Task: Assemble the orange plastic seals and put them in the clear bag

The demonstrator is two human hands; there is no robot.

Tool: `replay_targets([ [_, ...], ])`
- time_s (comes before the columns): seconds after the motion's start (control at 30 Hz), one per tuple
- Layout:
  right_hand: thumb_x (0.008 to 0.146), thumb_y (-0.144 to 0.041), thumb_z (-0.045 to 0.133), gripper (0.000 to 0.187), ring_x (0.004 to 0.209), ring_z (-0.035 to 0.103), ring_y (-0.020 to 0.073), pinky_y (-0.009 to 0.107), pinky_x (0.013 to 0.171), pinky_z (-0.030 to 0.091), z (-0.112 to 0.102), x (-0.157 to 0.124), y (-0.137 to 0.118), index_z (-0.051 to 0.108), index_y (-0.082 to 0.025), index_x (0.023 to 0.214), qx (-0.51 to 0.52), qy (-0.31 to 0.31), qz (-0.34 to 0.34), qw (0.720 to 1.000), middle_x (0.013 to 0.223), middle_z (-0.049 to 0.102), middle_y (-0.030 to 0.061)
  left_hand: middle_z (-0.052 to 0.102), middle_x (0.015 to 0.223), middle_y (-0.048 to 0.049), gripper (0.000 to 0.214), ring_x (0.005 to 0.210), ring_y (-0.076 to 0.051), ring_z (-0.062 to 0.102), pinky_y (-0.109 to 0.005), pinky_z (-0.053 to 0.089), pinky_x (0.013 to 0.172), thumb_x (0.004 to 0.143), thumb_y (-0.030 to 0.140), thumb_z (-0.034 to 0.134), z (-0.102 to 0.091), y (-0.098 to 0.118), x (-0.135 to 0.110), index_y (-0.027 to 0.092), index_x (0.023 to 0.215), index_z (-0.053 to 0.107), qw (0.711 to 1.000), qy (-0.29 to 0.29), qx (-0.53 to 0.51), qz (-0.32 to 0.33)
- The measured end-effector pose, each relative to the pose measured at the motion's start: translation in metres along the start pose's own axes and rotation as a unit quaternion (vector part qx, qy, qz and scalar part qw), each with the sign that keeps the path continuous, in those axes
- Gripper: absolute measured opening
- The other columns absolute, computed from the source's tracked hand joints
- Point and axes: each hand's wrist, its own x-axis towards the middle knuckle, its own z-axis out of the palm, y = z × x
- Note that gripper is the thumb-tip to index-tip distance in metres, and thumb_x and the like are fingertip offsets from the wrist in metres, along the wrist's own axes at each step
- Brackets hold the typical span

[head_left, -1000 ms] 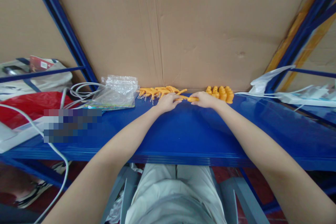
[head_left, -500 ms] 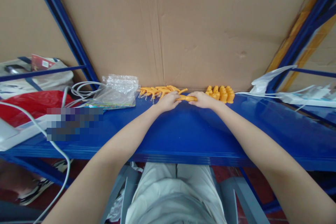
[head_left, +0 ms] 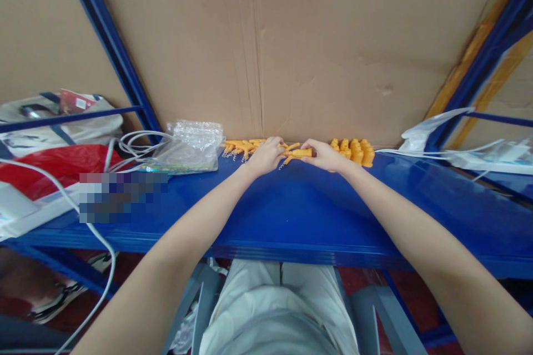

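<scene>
My right hand [head_left: 322, 154] pinches the right end of an orange plastic piece [head_left: 303, 152] just above the blue shelf. Left of that piece, a small orange corkscrew [head_left: 288, 160] with a metal spiral shows between my hands; I cannot tell whether the two are joined. My left hand [head_left: 266, 156] is closed over the right end of a row of orange corkscrews [head_left: 239, 146], its fingers bent. What it grips is hidden behind the fingers. Several upright orange plastic pieces [head_left: 361, 152] stand just beyond my right hand.
On the left of the blue shelf [head_left: 287, 211] lie a clear plastic bag [head_left: 189, 144], white cables [head_left: 135, 144] and a red bag [head_left: 75, 169]. Cardboard [head_left: 325, 50] closes off the back. More white cables [head_left: 416, 152] and white plastic [head_left: 425, 130] are on the right.
Both hands were closed on one orange piece between them. My left hand has come off it toward the row, and the corkscrew's spiral now shows. My right hand keeps its hold.
</scene>
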Motion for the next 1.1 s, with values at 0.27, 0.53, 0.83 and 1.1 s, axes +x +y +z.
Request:
replay_targets([
  [0.27,0.086,-0.029,0.063,0.03,0.077,0.067,0.0192,0.03,0.069,0.053,-0.005,-0.004,-0.01,0.068,-0.017,0.113,0.054,-0.004,0.019,0.998,0.091,0.074,0.0064,0.059,0.126,-0.0117,0.029,0.095,-0.025,0.069,-0.039,0.054,0.084,0.101,0.03,0.047,-0.015,0.018,-0.006,0.022,0.123,0.065,0.988,-0.078,0.042,-0.125],
  [0.53,0.084,-0.025,0.066,0.029,0.079,0.071,0.0203,0.035,0.077,0.058,0.018,-0.017,0.01,0.072,-0.016,0.112,0.138,0.018,0.006,0.99,0.101,0.075,0.0091,0.063,0.11,-0.0102,0.025,0.098,-0.025,0.066,-0.034,0.053,0.08,0.097,0.034,0.055,-0.01,0.019,-0.022,0.018,0.107,0.071,0.995,-0.054,-0.028,-0.084],
  [0.83,0.075,-0.023,0.074,0.042,0.08,0.071,0.016,0.035,0.077,0.061,0.017,-0.02,0.026,0.061,-0.019,0.115,0.258,0.009,0.007,0.966,0.114,0.069,0.0085,0.063,0.108,-0.0088,0.024,0.095,-0.022,0.066,-0.031,0.051,0.081,0.096,0.032,0.055,-0.006,0.012,-0.024,0.018,0.101,0.075,0.994,-0.071,-0.032,-0.077],
  [1.1,0.079,-0.026,0.079,0.022,0.059,0.069,0.012,0.025,0.06,0.06,0.01,-0.023,0.018,0.065,-0.016,0.092,0.335,-0.021,0.099,0.937,0.085,0.072,0.0055,0.062,0.114,-0.0091,0.027,0.097,-0.022,0.066,-0.03,0.05,0.079,0.099,0.034,0.052,-0.005,0.017,-0.025,0.019,0.108,0.072,0.993,-0.086,-0.005,-0.082],
])
